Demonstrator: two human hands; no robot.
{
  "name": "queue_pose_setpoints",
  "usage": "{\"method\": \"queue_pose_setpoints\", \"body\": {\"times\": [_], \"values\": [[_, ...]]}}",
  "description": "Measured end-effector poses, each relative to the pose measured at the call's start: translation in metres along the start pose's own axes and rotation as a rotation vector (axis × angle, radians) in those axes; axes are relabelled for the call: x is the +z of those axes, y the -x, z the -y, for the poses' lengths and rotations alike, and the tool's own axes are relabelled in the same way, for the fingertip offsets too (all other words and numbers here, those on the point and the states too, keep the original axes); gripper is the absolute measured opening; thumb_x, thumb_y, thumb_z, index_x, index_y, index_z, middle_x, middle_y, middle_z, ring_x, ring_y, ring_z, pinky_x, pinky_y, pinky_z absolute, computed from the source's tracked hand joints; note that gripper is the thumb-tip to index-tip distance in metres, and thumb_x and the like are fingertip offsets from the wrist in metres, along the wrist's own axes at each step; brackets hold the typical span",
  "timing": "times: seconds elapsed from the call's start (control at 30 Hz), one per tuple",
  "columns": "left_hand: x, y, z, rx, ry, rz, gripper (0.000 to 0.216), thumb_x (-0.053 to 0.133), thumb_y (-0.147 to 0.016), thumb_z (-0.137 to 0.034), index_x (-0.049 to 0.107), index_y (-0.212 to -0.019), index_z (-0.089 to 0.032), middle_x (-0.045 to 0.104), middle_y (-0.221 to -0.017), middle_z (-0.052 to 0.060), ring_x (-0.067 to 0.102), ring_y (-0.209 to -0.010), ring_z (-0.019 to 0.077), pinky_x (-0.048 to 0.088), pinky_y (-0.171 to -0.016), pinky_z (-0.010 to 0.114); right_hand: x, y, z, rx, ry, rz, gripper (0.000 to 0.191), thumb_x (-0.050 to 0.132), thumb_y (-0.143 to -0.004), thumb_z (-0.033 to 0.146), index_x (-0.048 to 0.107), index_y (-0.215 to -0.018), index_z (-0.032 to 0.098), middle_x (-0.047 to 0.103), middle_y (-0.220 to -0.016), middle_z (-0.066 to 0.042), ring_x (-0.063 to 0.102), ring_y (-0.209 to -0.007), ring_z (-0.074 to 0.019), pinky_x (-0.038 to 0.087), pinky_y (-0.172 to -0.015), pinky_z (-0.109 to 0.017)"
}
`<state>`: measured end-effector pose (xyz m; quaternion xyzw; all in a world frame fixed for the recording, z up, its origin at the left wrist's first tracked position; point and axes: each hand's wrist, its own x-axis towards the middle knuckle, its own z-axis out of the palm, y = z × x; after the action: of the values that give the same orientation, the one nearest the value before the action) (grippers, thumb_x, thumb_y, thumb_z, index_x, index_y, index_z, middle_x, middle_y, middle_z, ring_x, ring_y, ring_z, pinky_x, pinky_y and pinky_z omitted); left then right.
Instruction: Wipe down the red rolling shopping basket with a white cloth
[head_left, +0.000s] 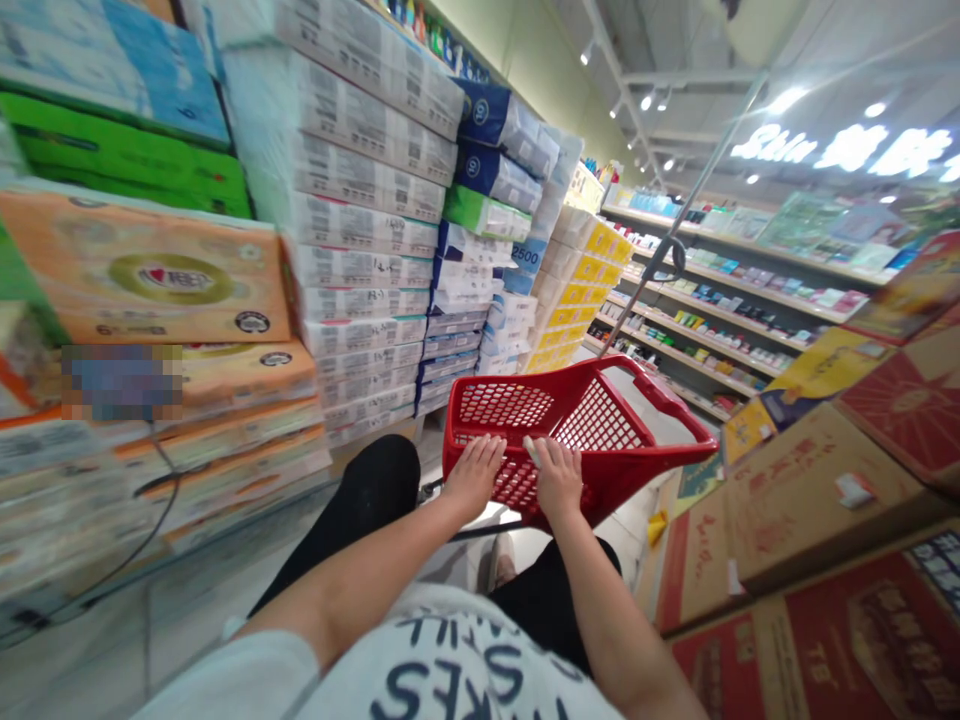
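Resting L hand, R hand on red basket.

Narrow lane between tissue stacks left and cardboard cartons right, red basket filling its middle.

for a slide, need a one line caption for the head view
Left hand and right hand rest on the near rim of a red basket, tissue packs stacked left, cardboard boxes right.

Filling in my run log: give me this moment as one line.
scene: store aisle | left hand: flat on red basket, near rim | right hand: same rim | left: stacked tissue packs | right: cardboard boxes
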<state>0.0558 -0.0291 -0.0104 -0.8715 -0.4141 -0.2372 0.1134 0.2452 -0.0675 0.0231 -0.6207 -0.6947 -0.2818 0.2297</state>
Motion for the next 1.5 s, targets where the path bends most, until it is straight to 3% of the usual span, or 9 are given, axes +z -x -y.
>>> {"method": "queue_pose_setpoints", "body": {"times": [0.17, 0.3, 0.53, 0.73, 0.87, 1.1, 1.33, 1.5], "values": [[0.002, -0.001, -0.002, -0.012, 0.009, 0.004, 0.066, 0.047, -0.085, -0.026, 0.028, -0.146, -0.01, 0.034, -0.15, 0.013, 0.025, -0.141, 0.028, 0.017, -0.118, 0.045, -0.011, 0.01, -0.04, 0.074, 0.074, -0.037, 0.043, 0.045, -0.085, 0.008, 0.058, -0.122, 0.023, 0.058, -0.125, -0.007, 0.043, -0.117, -0.0245, 0.017, -0.109, -0.044], [0.001, -0.004, -0.009, -0.028, 0.005, 0.01, 0.064, 0.047, -0.086, -0.028, 0.031, -0.145, -0.009, 0.035, -0.149, 0.014, 0.026, -0.14, 0.029, 0.015, -0.118, 0.045, -0.013, 0.007, -0.043, 0.129, 0.06, -0.033, 0.038, 0.044, -0.085, 0.008, 0.061, -0.116, 0.022, 0.059, -0.12, -0.007, 0.043, -0.115, -0.0239, 0.018, -0.108, -0.042], [-0.003, -0.006, -0.01, -0.025, -0.001, 0.041, 0.066, 0.046, -0.084, -0.024, 0.029, -0.145, -0.008, 0.034, -0.15, 0.012, 0.026, -0.14, 0.0289, 0.017, -0.117, 0.045, -0.009, -0.011, -0.016, 0.217, 0.018, 0.003, 0.022, 0.044, -0.088, 0.012, 0.065, -0.089, 0.019, 0.06, -0.092, -0.008, 0.044, -0.094, -0.024, 0.027, -0.096, -0.04], [-0.007, -0.006, -0.006, -0.021, -0.01, 0.068, 0.065, 0.04, -0.083, -0.017, 0.027, -0.146, -0.008, 0.033, -0.151, 0.012, 0.026, -0.14, 0.0275, 0.019, -0.116, 0.046, 0.003, -0.015, 0.033, 0.021, -0.127, 0.045, 0.03, 0.047, -0.09, 0.014, 0.06, -0.116, 0.022, 0.06, -0.11, -0.007, 0.044, -0.106, -0.0227, 0.029, -0.098, -0.037], [-0.008, -0.004, -0.005, -0.021, -0.02, 0.066, 0.068, 0.039, -0.083, -0.016, 0.021, -0.149, -0.01, 0.033, -0.151, 0.013, 0.026, -0.14, 0.0265, 0.021, -0.115, 0.046, 0.007, -0.015, 0.044, -0.027, -0.177, 0.06, 0.035, 0.047, -0.088, 0.011, 0.058, -0.12, 0.021, 0.059, -0.115, -0.007, 0.045, -0.107, -0.022, 0.029, -0.1, -0.036], [-0.002, 0.0, -0.004, -0.009, -0.008, 0.006, 0.067, 0.042, -0.083, -0.018, 0.025, -0.147, -0.009, 0.037, -0.148, 0.013, 0.029, -0.138, 0.0274, 0.019, -0.116, 0.045, -0.005, -0.011, 0.013, -0.102, -0.124, 0.083, 0.043, 0.046, -0.086, 0.008, 0.056, -0.124, 0.026, 0.06, -0.117, -0.004, 0.047, -0.109, -0.0195, 0.028, -0.102, -0.034], [0.0, 0.0, -0.013, -0.003, 0.0, 0.02, 0.064, 0.041, -0.088, -0.024, 0.025, -0.148, -0.012, 0.038, -0.147, 0.012, 0.03, -0.137, 0.0272, 0.018, -0.116, 0.045, -0.012, 0.006, -0.042, 0.011, -0.032, -0.005, 0.041, 0.047, -0.082, 0.007, 0.061, -0.116, 0.025, 0.061, -0.116, -0.004, 0.046, -0.109, -0.021, 0.02, -0.107, -0.039], [-0.001, -0.006, -0.02, -0.015, 0.013, 0.016, 0.067, 0.043, -0.086, -0.024, 0.024, -0.149, -0.013, 0.036, -0.149, 0.011, 0.029, -0.137, 0.0283, 0.016, -0.116, 0.046, -0.013, 0.002, -0.028, 0.121, -0.039, -0.005, 0.036, 0.046, -0.084, 0.008, 0.063, -0.112, 0.023, 0.06, -0.112, -0.006, 0.045, -0.108, -0.0215, 0.026, -0.103, -0.039]]}}
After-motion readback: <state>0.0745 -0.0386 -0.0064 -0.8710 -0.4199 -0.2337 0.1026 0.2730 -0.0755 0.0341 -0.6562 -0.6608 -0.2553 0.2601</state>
